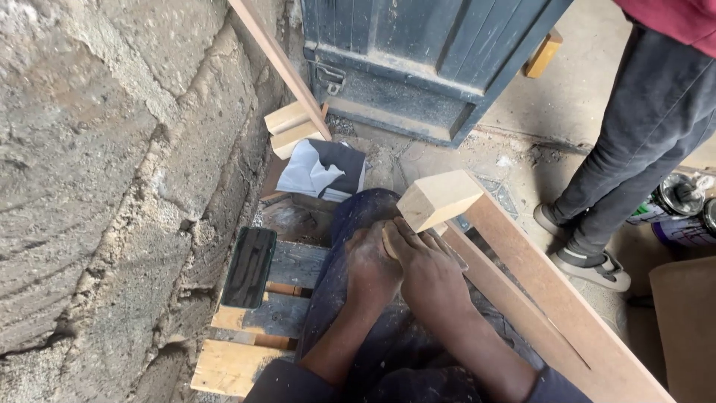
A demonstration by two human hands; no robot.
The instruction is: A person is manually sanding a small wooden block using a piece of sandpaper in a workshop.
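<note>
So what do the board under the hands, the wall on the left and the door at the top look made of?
Board: wood, bare and unvarnished, pale cut end, reddish-brown face. Wall: rough grey masonry blocks with coarse mortar joints. Door: probably painted metal, dark blue and scuffed, though painted wood is possible.

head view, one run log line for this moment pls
left hand on wooden piece | right hand gripping it | phone on pallet | bystander's legs right

Dark phone [249,267] on slatted bench [287,265] — paint tins [675,200], blue door [418,63], another person's sandalled foot [593,267].
</note>
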